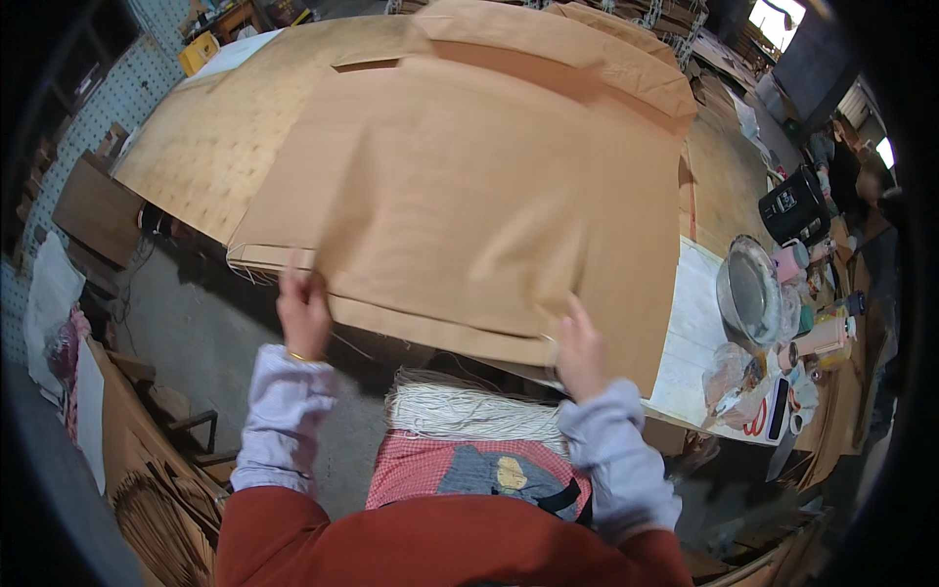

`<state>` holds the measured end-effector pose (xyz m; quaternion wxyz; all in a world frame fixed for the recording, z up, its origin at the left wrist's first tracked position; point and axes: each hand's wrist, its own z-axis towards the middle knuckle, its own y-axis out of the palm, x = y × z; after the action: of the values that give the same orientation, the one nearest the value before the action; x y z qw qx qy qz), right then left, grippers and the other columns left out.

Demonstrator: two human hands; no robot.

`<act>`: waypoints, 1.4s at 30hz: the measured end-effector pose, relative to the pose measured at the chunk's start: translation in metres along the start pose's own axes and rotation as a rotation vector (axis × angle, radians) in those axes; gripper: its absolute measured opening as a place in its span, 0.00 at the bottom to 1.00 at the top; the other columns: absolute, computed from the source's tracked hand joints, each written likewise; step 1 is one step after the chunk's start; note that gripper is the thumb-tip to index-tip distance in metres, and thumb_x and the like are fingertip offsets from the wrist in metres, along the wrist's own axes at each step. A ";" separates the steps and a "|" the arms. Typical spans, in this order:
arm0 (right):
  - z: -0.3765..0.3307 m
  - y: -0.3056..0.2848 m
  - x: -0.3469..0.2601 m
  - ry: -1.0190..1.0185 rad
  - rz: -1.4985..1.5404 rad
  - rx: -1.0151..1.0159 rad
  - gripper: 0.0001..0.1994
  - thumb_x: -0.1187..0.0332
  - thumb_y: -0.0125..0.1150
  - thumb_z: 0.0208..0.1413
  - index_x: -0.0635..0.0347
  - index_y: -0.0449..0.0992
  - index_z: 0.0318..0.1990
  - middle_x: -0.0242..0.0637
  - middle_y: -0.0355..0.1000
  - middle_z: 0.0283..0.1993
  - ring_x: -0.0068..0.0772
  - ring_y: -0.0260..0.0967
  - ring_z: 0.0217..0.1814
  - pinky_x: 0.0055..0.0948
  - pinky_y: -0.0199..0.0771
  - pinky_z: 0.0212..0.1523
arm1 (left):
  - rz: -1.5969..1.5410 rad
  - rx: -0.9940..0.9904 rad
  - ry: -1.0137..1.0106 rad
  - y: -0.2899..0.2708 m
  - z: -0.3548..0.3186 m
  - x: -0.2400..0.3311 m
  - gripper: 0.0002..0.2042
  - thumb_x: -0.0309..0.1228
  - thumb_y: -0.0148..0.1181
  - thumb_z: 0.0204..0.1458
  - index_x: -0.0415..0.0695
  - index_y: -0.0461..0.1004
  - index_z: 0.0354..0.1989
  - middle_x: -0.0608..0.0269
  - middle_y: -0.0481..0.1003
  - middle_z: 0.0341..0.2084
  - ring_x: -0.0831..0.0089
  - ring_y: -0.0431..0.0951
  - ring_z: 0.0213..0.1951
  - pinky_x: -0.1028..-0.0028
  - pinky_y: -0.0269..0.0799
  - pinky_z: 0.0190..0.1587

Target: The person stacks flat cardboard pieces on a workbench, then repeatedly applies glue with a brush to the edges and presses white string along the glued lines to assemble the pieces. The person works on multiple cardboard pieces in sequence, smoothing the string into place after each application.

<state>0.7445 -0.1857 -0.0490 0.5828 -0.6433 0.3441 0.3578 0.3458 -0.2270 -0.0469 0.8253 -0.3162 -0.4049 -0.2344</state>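
A large brown paper bag (460, 196) lies flat on a stack of like sheets on a wide wooden table (205, 147). My left hand (303, 311) grips its near left edge. My right hand (579, 352) pinches the near right corner of the same bag, fingers closed on the paper. A bundle of white cord (469, 411) lies across my lap, on a red checked apron (421, 465), just below the bag's edge.
A white side table (690, 342) at the right holds a metal bowl (748, 293), cups and plastic bags. A black kettle (794, 203) stands behind it. Brown paper bundles (156, 509) lie on the floor at lower left. Another person sits at far right.
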 end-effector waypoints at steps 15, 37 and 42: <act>-0.021 0.067 -0.041 -0.458 0.329 -0.592 0.22 0.73 0.61 0.55 0.63 0.69 0.59 0.43 0.73 0.48 0.32 0.71 0.51 0.31 0.72 0.50 | 0.676 -0.153 0.458 0.002 0.074 -0.019 0.22 0.27 0.63 0.48 0.47 0.72 0.55 0.49 0.74 0.43 0.50 0.76 0.41 0.55 0.72 0.43; -0.099 -0.272 0.099 -0.124 -1.098 0.388 0.26 0.78 0.58 0.48 0.54 0.70 0.58 0.44 0.68 0.44 0.48 0.68 0.46 0.37 0.70 0.45 | 0.464 -0.711 0.858 0.119 -0.071 0.099 0.23 0.32 0.61 0.44 0.52 0.73 0.53 0.61 0.71 0.44 0.62 0.71 0.47 0.61 0.63 0.48; -0.113 -0.242 0.036 0.060 -0.203 0.761 0.12 0.77 0.65 0.53 0.65 0.74 0.45 0.38 0.74 0.32 0.29 0.71 0.31 0.26 0.71 0.32 | 0.312 -0.562 0.760 0.089 -0.124 0.096 0.24 0.33 0.67 0.41 0.46 0.73 0.51 0.57 0.71 0.41 0.58 0.72 0.43 0.59 0.65 0.44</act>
<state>0.9769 -0.2785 0.0493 0.8018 -0.4221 0.4039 0.1261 0.5210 -0.2664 -0.0561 0.8226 -0.4754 0.0556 -0.3070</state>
